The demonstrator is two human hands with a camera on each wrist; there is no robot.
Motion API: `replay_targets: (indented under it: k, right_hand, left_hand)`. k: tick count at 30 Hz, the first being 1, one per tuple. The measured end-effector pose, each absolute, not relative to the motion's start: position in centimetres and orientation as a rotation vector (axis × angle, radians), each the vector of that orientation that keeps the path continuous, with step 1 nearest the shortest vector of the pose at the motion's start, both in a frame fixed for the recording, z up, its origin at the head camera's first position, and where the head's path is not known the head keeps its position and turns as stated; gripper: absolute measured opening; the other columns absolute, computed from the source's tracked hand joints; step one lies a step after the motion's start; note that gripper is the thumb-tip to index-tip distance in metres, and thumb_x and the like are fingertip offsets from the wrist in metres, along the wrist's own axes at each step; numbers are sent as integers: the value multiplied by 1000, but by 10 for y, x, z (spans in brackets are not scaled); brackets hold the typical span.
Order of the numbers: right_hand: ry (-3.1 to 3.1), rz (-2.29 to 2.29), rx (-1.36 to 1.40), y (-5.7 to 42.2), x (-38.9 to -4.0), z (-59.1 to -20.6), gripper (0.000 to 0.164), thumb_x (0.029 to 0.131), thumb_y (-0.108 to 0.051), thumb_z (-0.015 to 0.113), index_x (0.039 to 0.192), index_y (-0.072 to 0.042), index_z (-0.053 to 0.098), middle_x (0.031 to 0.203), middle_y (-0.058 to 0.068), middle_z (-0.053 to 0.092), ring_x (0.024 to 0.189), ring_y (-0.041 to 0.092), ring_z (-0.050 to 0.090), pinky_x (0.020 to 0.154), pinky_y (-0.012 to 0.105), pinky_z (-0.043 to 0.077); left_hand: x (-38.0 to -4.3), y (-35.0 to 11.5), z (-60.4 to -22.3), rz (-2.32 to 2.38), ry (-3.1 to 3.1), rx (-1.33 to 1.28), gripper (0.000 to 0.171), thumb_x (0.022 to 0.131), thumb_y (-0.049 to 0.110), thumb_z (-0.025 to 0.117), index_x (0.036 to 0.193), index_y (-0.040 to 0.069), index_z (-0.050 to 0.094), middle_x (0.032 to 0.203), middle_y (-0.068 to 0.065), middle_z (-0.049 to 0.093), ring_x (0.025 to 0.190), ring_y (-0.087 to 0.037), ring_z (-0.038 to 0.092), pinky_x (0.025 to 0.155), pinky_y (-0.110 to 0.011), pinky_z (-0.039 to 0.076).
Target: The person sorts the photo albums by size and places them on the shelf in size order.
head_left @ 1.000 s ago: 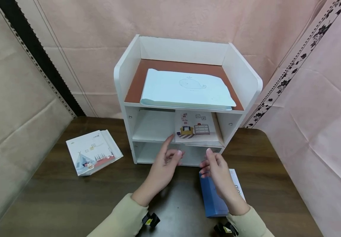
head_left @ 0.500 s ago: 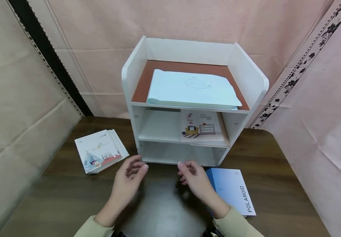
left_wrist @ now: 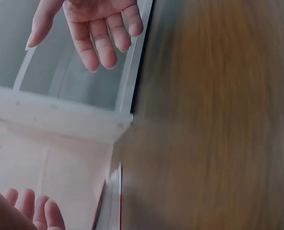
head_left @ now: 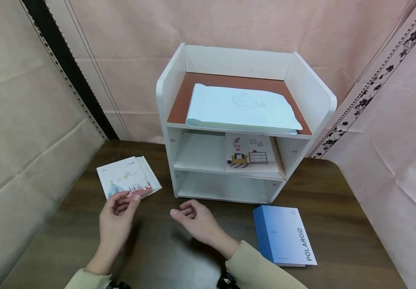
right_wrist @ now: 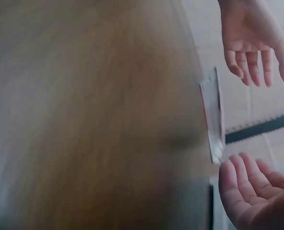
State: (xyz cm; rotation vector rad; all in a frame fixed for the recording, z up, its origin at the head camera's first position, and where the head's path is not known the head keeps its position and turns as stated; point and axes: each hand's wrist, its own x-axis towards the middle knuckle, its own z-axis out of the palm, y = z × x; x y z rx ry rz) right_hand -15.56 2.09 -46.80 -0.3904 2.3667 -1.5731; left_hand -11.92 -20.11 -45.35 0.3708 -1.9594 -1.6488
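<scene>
My left hand (head_left: 115, 220) hovers over the table's left side with relaxed fingers and nothing in them. In the head view its fingertips overlap the front edge of a small stack of white illustrated booklets (head_left: 123, 172). To the right of it, my right hand (head_left: 200, 224) hangs over the table in front of the shelf, loosely curved and holding nothing. Both hands show in the left wrist view, the right hand (left_wrist: 101, 31) before the shelf compartments. The right wrist view shows the stack of booklets (right_wrist: 212, 117) edge-on between the two hands.
A white shelf unit (head_left: 215, 186) stands at the back. A pale blue pad with a whale drawing (head_left: 244, 110) lies on its top level, an illustrated book (head_left: 249, 154) at the right of the middle one. A blue POLAROID book (head_left: 287, 237) lies on the table (head_left: 345, 241).
Both hands have moved left and away from the front of the shelf, the left one reaching the booklets. The blue book, earlier partly covered by the right hand and arm, is now in full view.
</scene>
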Motion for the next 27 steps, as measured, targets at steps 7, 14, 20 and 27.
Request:
replay_targets:
  k: [7,14,20,27]
  right_hand:
    - [2343,-1625,-364,-24,-155,-480,69,84,-63,63,131,-13,53,110,-2,61,96,10,57,82,31,48]
    - [2325,-1686,-301,-61,-172,-489,79,86,-59,63,143,-9,40,135,6,48,123,18,46,100,36,42]
    - [2226,-1782,-232,-80,-184,-490,83,89,-53,62,150,-8,28,148,10,36,135,21,35,106,37,35]
    - [2205,-1807,-219,-87,-194,-491,80,93,-46,61,152,-9,22,150,11,34,134,25,37,105,39,37]
  left_hand:
    - [-113,-220,-449,-1525,-2001,521,42,85,13,75,118,-4,55,104,-13,57,89,-15,55,73,-10,46]
    - [-123,-241,-470,-1526,-1974,700,59,84,30,76,128,4,47,115,-7,48,104,-21,49,76,-10,41]
    - [-126,-241,-474,-1476,-2011,709,68,83,32,77,133,4,40,122,-10,43,109,-23,44,78,-14,39]
    - [-131,-245,-475,-1499,-2074,838,80,83,46,73,141,8,31,136,-9,31,123,-25,32,94,-38,35]
